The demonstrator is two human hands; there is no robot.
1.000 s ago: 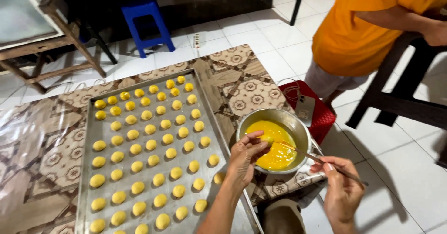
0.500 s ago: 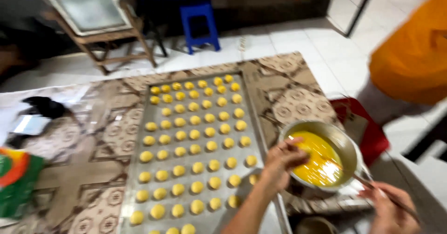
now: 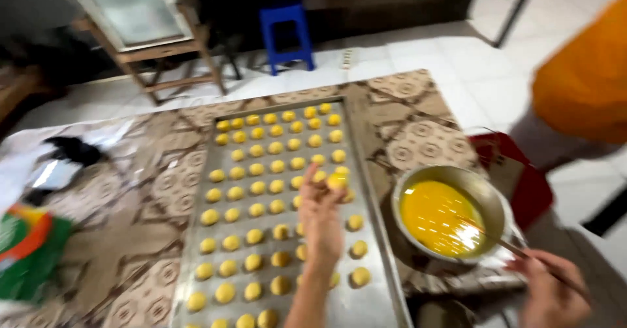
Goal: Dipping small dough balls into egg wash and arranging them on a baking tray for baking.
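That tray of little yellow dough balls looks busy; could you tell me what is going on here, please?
A person works over a metal baking tray filled with rows of small yellow dough balls. Their left hand holds one ball above the tray. Their right hand holds a thin brush handle dipped into a metal bowl of yellow liquid beside the tray. Someone in an orange top sits at the right edge.

A blue stool [image 3: 287, 31] stands on white tiles; a green bag [image 3: 26, 253] lies left.
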